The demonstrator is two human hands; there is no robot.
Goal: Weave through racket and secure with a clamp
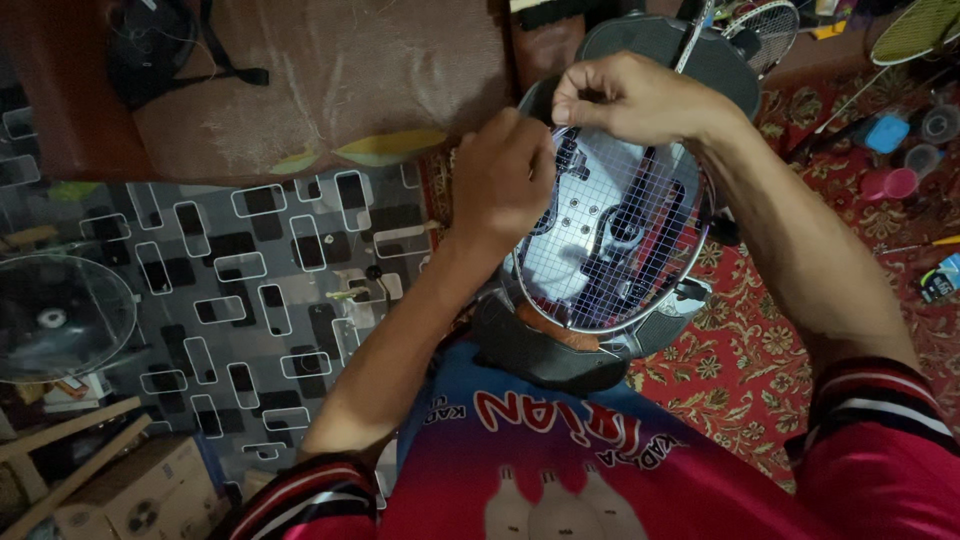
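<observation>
Red patterned carpet (pixel 760 360) lay to the right, a grey-and-black block-pattern floor mat (pixel 250 290) to the left, with a brown cushion (pixel 330 80) beyond and a fan (pixel 60 315) at the left edge.

Head view: a racket frame (pixel 690 290) sat clamped flat on a stringing machine (pixel 560 355) just in front of the person's chest, string bed (pixel 610 240) approx. half visible under both hands. Left hand (pixel 500 185) was curled shut at the frame's top-left, prob. on a string, tho I couldn't tell what it held. Right hand (pixel 630 100) pinched fingertips together on a string at the top edge.

Risks, as I judged: the string could slip from the pinch and lose tension; a missed weave was likely w/ hands blocking the view; spare rackets (pixel 770 25) and small pots (pixel 890 185) lay near the right elbow and could be knocked.
</observation>
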